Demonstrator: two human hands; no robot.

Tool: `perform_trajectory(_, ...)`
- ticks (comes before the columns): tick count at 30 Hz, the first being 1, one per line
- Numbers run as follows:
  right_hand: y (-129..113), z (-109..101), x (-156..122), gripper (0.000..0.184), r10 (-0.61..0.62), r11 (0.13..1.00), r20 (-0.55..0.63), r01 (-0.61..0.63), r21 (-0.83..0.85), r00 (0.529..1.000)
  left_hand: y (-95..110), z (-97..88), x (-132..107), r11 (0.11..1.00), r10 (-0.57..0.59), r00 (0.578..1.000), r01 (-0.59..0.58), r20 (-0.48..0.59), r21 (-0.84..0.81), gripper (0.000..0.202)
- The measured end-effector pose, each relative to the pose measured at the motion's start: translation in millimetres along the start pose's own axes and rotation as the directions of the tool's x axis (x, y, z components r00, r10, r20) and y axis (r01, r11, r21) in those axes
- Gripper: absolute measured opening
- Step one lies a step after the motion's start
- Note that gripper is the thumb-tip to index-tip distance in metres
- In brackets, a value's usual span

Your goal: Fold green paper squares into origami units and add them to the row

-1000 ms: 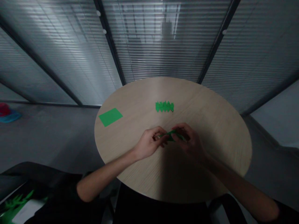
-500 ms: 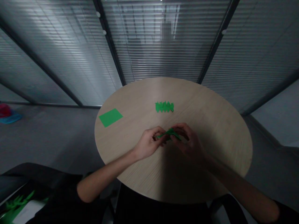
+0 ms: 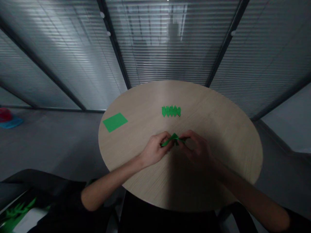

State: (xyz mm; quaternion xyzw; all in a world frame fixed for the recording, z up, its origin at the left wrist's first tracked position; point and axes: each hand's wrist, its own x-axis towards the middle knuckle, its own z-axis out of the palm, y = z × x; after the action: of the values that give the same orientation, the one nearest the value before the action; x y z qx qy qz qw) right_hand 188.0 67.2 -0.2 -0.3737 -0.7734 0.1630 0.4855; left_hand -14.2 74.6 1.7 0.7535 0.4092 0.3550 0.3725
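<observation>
Both of my hands are raised over the middle of a round pale wood table (image 3: 213, 129). My left hand (image 3: 154, 150) and my right hand (image 3: 195, 149) pinch a narrow folded strip of green paper (image 3: 174, 139) between their fingers. Part of the strip is hidden by my fingers. Beyond my hands, a pleated, zigzag-edged piece of green paper (image 3: 171, 111) lies on the tabletop. A flat rectangular green paper sheet (image 3: 115, 122) lies further left, near the table's edge, out of reach of my fingers.
Glass walls with slatted blinds (image 3: 170, 42) stand behind the table. A red and blue object (image 3: 7, 118) lies on the grey floor at far left. At lower left, a dark surface holds a white sheet with green cut paper shapes (image 3: 21, 213).
The green strip has shifted slightly left and now shows a pointed fold. My right hand has moved in toward it, and my fingers have changed their grip.
</observation>
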Motion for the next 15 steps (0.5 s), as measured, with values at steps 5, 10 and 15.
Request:
perform_trajectory(5, -0.5, -0.5, 0.0, 0.006, 0.003, 1.000, -0.008, -0.003, -0.017, 1.000, -0.9, 0.2, -1.9, 1.000, 0.013, 1.000, -0.013, -0.008, -0.024, 0.024)
perform_trajectory(10, 0.5, 0.7, -0.9, 0.005, 0.052, 0.998, -0.037, -0.053, -0.030, 0.998, -4.4, 2.2, -2.5, 0.990, -0.043, 0.999, 0.042, 0.000, -0.131, 0.028)
perform_trajectory(15, 3.2, 0.0, -0.8, 0.006, 0.063, 0.998, -0.072, -0.064, -0.009, 0.995, -9.3, 1.6, -1.6, 0.998, -0.005, 1.000, 0.004, -0.014, -0.058, 0.030)
